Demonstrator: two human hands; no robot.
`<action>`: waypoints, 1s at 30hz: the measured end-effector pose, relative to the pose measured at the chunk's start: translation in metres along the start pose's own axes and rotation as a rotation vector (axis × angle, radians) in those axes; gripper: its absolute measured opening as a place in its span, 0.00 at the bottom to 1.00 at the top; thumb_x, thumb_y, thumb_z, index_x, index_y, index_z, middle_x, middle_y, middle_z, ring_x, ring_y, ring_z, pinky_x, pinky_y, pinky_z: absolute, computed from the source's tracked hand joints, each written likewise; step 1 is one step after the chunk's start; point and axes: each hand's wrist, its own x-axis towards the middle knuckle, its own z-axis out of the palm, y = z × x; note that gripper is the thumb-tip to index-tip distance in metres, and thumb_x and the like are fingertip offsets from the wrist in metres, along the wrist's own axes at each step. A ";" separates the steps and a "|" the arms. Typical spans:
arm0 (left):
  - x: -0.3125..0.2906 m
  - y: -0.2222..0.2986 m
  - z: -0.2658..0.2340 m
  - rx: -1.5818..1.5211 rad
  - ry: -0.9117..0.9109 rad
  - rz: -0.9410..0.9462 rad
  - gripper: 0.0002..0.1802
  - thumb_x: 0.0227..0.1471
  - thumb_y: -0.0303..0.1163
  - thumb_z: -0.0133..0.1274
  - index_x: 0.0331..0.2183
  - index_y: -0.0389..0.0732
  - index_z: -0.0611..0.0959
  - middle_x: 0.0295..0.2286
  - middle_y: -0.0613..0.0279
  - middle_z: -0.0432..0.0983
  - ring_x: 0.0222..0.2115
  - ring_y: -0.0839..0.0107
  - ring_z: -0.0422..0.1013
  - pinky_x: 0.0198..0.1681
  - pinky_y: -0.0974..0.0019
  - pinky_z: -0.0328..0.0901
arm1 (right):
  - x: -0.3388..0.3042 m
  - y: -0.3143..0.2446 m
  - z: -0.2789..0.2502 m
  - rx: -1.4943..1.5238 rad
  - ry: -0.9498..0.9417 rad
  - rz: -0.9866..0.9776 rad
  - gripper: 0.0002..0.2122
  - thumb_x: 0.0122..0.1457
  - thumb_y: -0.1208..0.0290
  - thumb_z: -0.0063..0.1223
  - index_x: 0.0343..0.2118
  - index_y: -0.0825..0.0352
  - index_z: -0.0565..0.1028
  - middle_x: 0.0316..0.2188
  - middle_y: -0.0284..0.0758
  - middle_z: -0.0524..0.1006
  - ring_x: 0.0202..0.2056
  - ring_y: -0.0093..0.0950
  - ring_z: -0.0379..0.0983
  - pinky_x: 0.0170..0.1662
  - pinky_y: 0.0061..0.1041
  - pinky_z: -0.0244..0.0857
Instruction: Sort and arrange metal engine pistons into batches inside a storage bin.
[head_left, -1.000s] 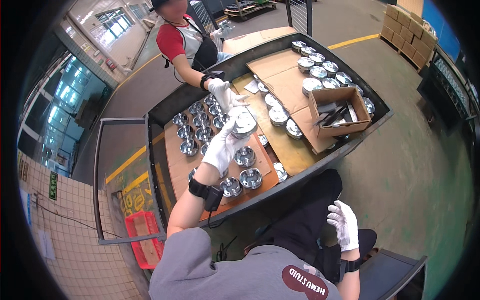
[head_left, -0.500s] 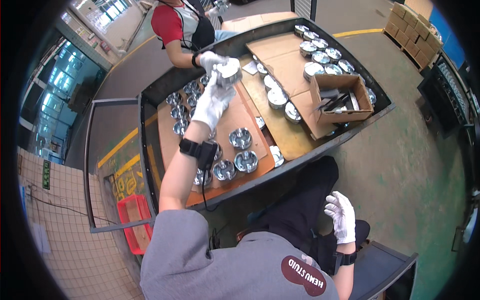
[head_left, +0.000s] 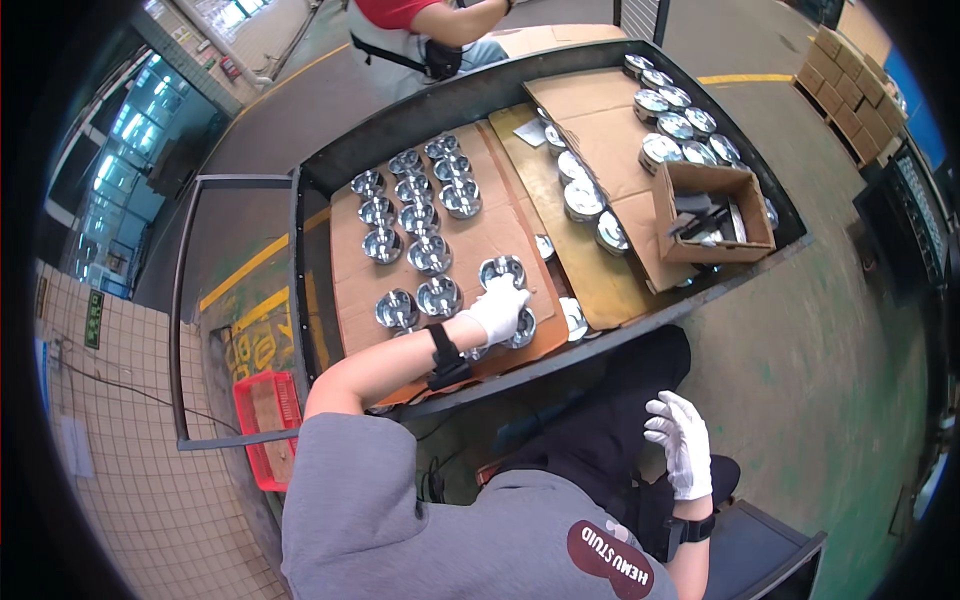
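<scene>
Silver metal pistons stand in rows on a brown cardboard sheet (head_left: 350, 290) in the left half of a black metal-framed cart (head_left: 590, 350). My left hand (head_left: 495, 310), in a white glove, is down at the near right rows. Its fingers are bunched at the near edge of one piston (head_left: 502, 270) and seem to grip it. A second piston (head_left: 522, 328) is partly hidden under this hand. Off the cart, my right hand (head_left: 682, 445), also gloved, hangs above my lap with its fingers loosely bent and apart, holding nothing.
More pistons (head_left: 660, 150) stand on cardboard at the cart's right, beside an open carton (head_left: 715, 245) of dark tools. A yellowish board (head_left: 545, 215) lies between the halves. A co-worker's red sleeve (head_left: 400, 12) shows beyond the far edge. A red crate (head_left: 268, 430) sits at lower left.
My left hand has come down and nearer, from beside a piston in the co-worker's gloved hand to the near rows. The co-worker's arm has drawn back. My right hand stays nearly still.
</scene>
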 end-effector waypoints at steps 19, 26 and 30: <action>0.059 -0.010 -0.080 -0.202 -0.276 -0.072 0.22 0.45 0.46 0.59 0.34 0.37 0.86 0.42 0.37 0.75 0.41 0.48 0.75 0.46 0.52 0.70 | 0.098 -0.115 0.175 -1.341 -0.365 -0.353 0.21 0.56 0.62 0.57 0.52 0.63 0.74 0.49 0.45 0.75 0.46 0.40 0.77 0.52 0.36 0.69; 0.084 -0.142 -0.163 0.104 0.116 -0.178 0.15 0.41 0.31 0.57 0.35 0.35 0.83 0.40 0.40 0.74 0.41 0.45 0.72 0.45 0.53 0.70 | 0.185 -0.060 0.227 -1.721 -0.666 -0.443 0.23 0.55 0.73 0.54 0.56 0.53 0.70 0.62 0.46 0.61 0.48 0.46 0.74 0.51 0.40 0.69; 0.129 -0.216 -0.102 -0.001 0.120 -0.092 0.20 0.43 0.30 0.56 0.42 0.41 0.81 0.46 0.44 0.70 0.50 0.47 0.67 0.54 0.53 0.64 | 0.228 -0.018 0.237 -1.826 -0.881 -0.582 0.17 0.56 0.76 0.52 0.49 0.56 0.73 0.61 0.45 0.62 0.46 0.45 0.75 0.50 0.40 0.71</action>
